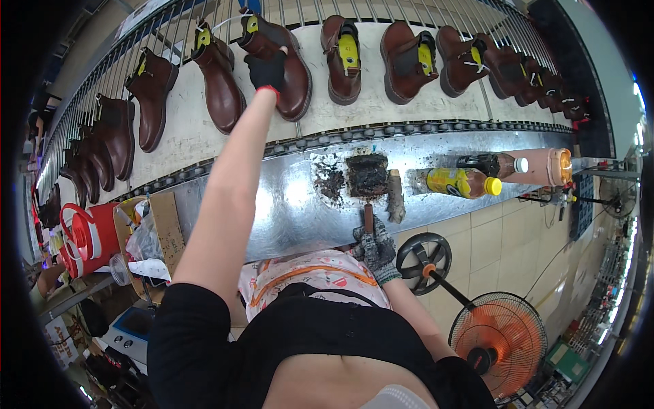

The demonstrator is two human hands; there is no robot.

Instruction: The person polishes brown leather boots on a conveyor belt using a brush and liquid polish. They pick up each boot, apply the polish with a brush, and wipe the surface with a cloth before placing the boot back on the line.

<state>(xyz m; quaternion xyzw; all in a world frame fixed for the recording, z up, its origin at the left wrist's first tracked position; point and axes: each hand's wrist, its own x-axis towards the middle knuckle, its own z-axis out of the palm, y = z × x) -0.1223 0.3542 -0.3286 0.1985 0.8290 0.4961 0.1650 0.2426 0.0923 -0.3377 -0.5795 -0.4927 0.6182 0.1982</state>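
Note:
My left hand [267, 71], in a black glove with a bare fingertip showing, reaches across to the conveyor and grips the upper of a brown leather boot [294, 78]. Another brown boot [219, 88] stands just left of it, and a third boot [343, 61] to the right. Close to my body, at the near edge of the metal ledge [279, 211], my right hand [377, 253] wears a grey knitted glove. Its fingers are closed around a slim brown-handled tool [368, 219], whose working end I cannot make out. Beyond it lies a dark, stained pad [368, 175] with black smears around it.
A rolled rag-like piece [396, 198] lies beside the pad. Bottles [463, 183] and a pink tumbler [538, 167] lie at the right. A chain [381, 129] edges the conveyor. Left are a cardboard box [167, 221] and red jug [88, 238]; an orange fan [497, 344] stands lower right.

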